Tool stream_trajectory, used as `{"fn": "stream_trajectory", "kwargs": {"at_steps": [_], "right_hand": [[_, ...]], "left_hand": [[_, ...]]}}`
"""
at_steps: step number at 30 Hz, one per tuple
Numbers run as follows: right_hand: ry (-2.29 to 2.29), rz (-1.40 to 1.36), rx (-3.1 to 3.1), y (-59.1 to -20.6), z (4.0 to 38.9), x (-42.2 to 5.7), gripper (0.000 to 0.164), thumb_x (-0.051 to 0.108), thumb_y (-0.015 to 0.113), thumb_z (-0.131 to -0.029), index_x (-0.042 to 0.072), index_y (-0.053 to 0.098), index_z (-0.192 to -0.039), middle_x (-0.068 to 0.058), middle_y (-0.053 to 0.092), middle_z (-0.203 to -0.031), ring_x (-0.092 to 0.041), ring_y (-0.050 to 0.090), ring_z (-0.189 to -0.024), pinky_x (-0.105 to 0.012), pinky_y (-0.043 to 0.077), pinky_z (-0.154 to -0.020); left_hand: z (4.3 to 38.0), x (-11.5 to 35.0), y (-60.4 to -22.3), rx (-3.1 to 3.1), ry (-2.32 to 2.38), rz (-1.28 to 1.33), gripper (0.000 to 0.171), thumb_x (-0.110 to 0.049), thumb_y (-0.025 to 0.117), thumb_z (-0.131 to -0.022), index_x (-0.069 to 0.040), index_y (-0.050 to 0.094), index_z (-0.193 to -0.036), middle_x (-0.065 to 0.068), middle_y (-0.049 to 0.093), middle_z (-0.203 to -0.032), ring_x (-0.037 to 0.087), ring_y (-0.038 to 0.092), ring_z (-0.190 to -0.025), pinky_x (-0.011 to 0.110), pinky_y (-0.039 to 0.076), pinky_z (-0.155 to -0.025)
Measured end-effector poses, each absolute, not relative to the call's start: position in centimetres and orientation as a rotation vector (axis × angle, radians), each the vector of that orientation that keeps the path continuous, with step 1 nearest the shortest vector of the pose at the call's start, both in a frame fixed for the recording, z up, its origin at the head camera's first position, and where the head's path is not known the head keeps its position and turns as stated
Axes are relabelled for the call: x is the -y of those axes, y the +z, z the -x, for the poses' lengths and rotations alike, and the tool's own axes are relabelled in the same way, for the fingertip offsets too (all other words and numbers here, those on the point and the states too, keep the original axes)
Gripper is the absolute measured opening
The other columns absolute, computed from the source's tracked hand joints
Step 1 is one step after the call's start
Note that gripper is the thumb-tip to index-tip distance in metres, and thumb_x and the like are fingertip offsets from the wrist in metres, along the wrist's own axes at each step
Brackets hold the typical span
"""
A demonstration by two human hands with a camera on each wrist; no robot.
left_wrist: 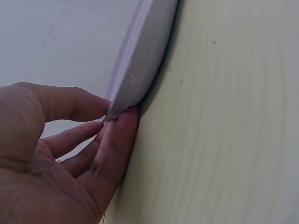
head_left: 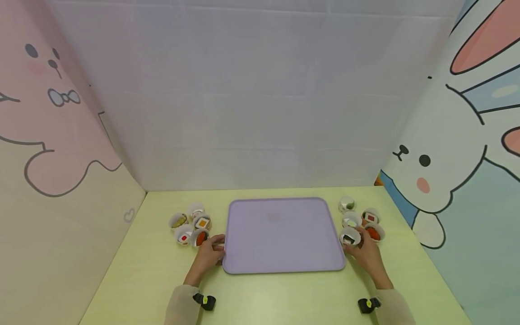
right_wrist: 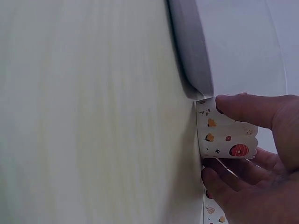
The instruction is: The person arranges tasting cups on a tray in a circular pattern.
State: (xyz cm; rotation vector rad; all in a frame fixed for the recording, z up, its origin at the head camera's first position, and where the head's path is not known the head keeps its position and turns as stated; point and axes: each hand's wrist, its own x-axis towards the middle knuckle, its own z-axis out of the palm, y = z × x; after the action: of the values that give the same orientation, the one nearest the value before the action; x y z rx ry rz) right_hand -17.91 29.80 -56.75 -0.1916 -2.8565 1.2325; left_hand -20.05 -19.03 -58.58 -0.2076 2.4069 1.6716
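A lavender tray [head_left: 284,239] lies flat on the table. My left hand [head_left: 208,255] pinches its left rim, and the left wrist view shows thumb and fingers meeting at the tray edge [left_wrist: 145,56]. On the other side, my right hand [head_left: 369,258] holds a scalloped white paper cup [right_wrist: 224,135] printed with small orange and red figures. A white and black piece sits inside that cup [head_left: 350,236]. The cup stands right by the tray's right edge. Close to my left fingers is a cup with an orange-red piece [head_left: 201,237].
Several more paper cups with small colourful food-like pieces cluster left of the tray, among them a yellow-topped one [head_left: 202,222]. Others stand at the right, one holding a red piece [head_left: 373,232]. A white wall [head_left: 260,113] rises behind the pale table [head_left: 260,298].
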Motion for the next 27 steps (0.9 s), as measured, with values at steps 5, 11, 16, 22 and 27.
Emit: {"fn": "stream_trajectory", "kwargs": {"at_steps": [5, 11, 16, 22, 27], "right_hand": [[1.191, 0.216, 2.875, -56.74, 17.98, -29.80, 0.075, 0.022, 0.073, -0.085, 0.000, 0.035, -0.145, -0.031, 0.059, -0.125, -0.037, 0.061, -0.099, -0.041, 0.048, -0.079], [1.149, 0.241, 2.880, -56.76, 17.98, -29.81, 0.070, 0.023, 0.074, -0.084, 0.003, 0.040, -0.142, -0.028, 0.061, -0.120, -0.030, 0.059, -0.091, -0.036, 0.044, -0.073], [1.131, 0.251, 2.878, -56.73, 17.91, -29.84, 0.069, 0.025, 0.074, -0.083, 0.004, 0.042, -0.140, -0.028, 0.063, -0.116, -0.033, 0.060, -0.092, -0.036, 0.044, -0.073], [1.116, 0.254, 2.861, -56.58, 17.53, -29.79, 0.070, 0.028, 0.075, -0.083, 0.002, 0.044, -0.139, -0.028, 0.064, -0.114, -0.032, 0.061, -0.091, -0.036, 0.046, -0.073], [1.118, 0.277, 2.866, -56.36, 17.16, -29.72, 0.068, 0.031, 0.075, -0.083, 0.003, 0.045, -0.138, -0.025, 0.065, -0.111, -0.029, 0.063, -0.090, -0.035, 0.047, -0.072]], "left_hand": [[20.07, 18.98, -58.60, -2.420, 1.665, 0.203, 0.055, 0.007, 0.062, -0.079, 0.001, 0.056, -0.134, 0.017, 0.062, -0.123, 0.019, 0.061, -0.091, 0.035, 0.058, -0.058], [20.11, 18.91, -58.56, -2.424, 1.663, 0.203, 0.055, 0.007, 0.062, -0.079, 0.000, 0.057, -0.133, 0.017, 0.063, -0.122, 0.019, 0.060, -0.090, 0.035, 0.058, -0.058], [20.02, 18.88, -58.54, -2.417, 1.671, 0.209, 0.055, 0.007, 0.061, -0.079, 0.001, 0.056, -0.133, 0.017, 0.062, -0.122, 0.020, 0.060, -0.090, 0.035, 0.058, -0.058], [19.96, 18.85, -58.55, -2.421, 1.671, 0.206, 0.055, 0.007, 0.062, -0.079, 0.001, 0.056, -0.133, 0.017, 0.062, -0.122, 0.020, 0.060, -0.092, 0.035, 0.058, -0.059], [19.95, 18.91, -58.48, -2.425, 1.662, 0.204, 0.055, 0.006, 0.062, -0.079, 0.001, 0.056, -0.133, 0.017, 0.062, -0.122, 0.020, 0.060, -0.093, 0.035, 0.058, -0.059]]}}
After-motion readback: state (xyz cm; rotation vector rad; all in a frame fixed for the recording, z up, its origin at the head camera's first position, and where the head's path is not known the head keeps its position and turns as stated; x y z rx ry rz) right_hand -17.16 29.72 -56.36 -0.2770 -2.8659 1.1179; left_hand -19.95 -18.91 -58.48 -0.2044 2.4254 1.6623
